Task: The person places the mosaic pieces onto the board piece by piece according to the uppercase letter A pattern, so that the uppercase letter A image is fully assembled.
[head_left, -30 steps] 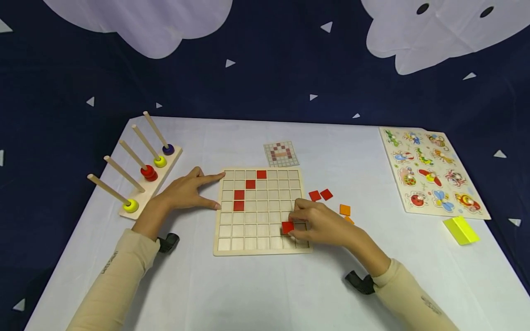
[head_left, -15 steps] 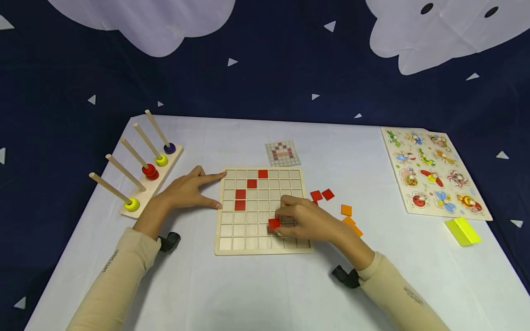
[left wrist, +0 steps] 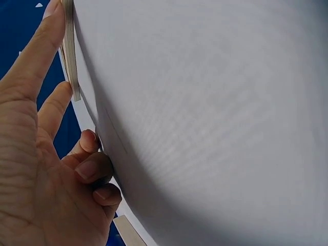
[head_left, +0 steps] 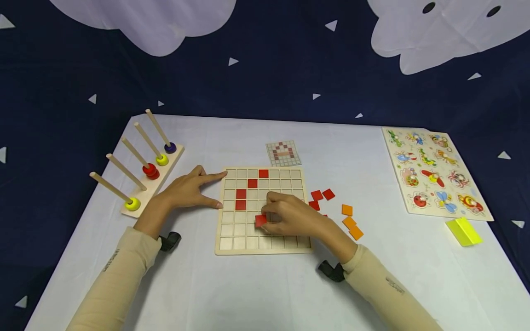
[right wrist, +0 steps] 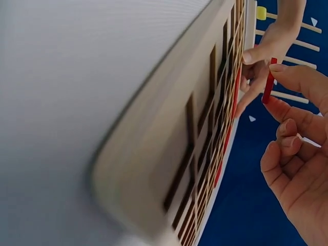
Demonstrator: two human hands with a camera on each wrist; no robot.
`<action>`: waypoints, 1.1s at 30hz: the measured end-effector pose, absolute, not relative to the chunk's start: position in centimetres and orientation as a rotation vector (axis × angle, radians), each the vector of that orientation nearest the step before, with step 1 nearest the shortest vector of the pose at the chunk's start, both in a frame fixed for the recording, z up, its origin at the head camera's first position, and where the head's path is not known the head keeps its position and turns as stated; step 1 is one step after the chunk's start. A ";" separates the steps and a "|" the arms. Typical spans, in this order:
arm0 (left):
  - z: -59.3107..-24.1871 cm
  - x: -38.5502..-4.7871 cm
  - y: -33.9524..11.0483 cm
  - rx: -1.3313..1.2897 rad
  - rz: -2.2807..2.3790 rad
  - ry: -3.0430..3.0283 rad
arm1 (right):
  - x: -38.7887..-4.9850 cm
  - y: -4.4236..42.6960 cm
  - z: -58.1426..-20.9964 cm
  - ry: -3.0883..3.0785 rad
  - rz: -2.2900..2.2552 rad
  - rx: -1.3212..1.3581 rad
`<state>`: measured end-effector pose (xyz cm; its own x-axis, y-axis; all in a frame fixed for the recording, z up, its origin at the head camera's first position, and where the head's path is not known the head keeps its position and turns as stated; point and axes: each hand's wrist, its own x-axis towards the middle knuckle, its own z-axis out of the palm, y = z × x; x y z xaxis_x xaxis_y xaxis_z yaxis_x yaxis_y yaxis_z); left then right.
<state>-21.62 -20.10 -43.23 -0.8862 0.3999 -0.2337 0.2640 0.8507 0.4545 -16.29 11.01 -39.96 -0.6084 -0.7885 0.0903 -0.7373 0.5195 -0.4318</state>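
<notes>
A wooden grid board point(head_left: 237, 252) lies flat on the table, with several red tiles seated in its upper left cells, one of them a red tile point(head_left: 240, 205). The left hand point(head_left: 184, 189) touches the board's left edge with thumb and index finger; in the left wrist view the other fingers of that hand point(left wrist: 56, 169) are curled. Over the board's middle, the right hand point(head_left: 295, 216) pinches a red tile point(head_left: 260, 221). The right wrist view shows this tile point(right wrist: 269, 81) between thumb and index finger of the right hand point(right wrist: 302, 154), held above the board.
Loose red tiles point(head_left: 329, 194) and orange tiles point(head_left: 349, 223) lie right of the board. A pattern card point(head_left: 283, 153) is behind it. A peg stand with rings point(head_left: 154, 186) stands left. An insect puzzle point(head_left: 439, 174) and a yellow block point(head_left: 463, 231) are at the right.
The right hand has moved left across the board with the red tile pinched, uncovering more loose tiles at the right. The left hand stays at the board's edge.
</notes>
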 end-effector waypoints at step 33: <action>-43.2 -21.6 -20.1 0.497 0.588 2.700 | -17.2 6.3 -40.8 2.712 -0.445 -1.397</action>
<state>-21.60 -20.11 -43.15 -0.8838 0.3998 -0.2431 0.2625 0.8537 0.4498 -17.17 6.34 -40.83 -0.5881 -0.8049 0.0792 -0.7880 0.5483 -0.2800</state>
